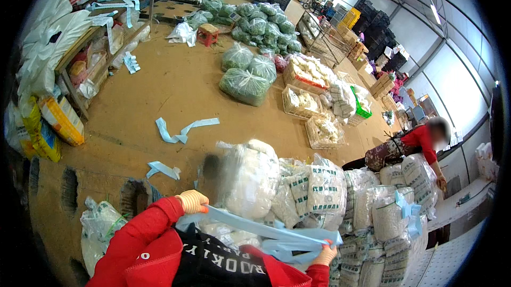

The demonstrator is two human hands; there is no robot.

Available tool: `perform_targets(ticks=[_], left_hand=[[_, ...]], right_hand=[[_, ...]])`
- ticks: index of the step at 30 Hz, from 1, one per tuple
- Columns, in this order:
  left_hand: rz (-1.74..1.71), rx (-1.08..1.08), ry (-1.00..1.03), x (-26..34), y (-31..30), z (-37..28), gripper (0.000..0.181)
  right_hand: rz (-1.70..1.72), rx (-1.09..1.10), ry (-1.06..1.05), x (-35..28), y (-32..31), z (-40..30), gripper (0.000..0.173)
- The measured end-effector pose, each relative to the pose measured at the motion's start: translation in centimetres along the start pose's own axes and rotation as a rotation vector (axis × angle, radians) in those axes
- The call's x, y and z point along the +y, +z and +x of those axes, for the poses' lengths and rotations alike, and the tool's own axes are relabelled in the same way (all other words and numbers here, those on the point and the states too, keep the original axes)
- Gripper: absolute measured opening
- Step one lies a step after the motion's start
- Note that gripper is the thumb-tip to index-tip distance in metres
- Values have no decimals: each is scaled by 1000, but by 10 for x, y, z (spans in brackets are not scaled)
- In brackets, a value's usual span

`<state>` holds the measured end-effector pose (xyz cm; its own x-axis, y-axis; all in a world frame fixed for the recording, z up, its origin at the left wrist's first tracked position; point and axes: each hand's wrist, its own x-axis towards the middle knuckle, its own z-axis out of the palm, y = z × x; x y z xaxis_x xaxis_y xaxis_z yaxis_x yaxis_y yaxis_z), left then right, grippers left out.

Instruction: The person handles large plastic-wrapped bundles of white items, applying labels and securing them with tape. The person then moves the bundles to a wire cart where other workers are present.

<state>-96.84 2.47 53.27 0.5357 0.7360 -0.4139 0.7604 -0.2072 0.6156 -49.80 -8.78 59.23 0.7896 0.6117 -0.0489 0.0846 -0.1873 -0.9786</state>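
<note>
A light blue strip [255, 227], folded in loose layers at its right part, stretches between my two hands in front of my body. My left hand [192, 202], in a striped knit glove with orange fingertips, grips the strip's left part. At its right end my right hand [326, 252], gloved alike, pinches the layers. Just beyond the strip stand clear plastic bags with white contents [249, 181] and bundles with green printing [326, 189]. Another blue piece [411, 215] hangs on the bundles at the right.
Blue strips [183, 132] lie on the brown floor. A wooden bench [76, 49] stands at the left, bagged greens [247, 83] and plastic crates [325, 143] ahead. A person in red [419, 141] leans over the bundles at the right. Holes [133, 195] open in the floor at the lower left.
</note>
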Motion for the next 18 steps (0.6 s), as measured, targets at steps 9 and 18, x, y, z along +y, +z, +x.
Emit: perform_targets(ticks=[9, 18], left_hand=[[199, 282, -490, -189, 27, -13, 30], [320, 333, -446, -279, 102, -19, 17]], right_hand=[[296, 286, -23, -68, 18, 130, 22], [-937, -619, -1455, -108, 626, 112, 22]])
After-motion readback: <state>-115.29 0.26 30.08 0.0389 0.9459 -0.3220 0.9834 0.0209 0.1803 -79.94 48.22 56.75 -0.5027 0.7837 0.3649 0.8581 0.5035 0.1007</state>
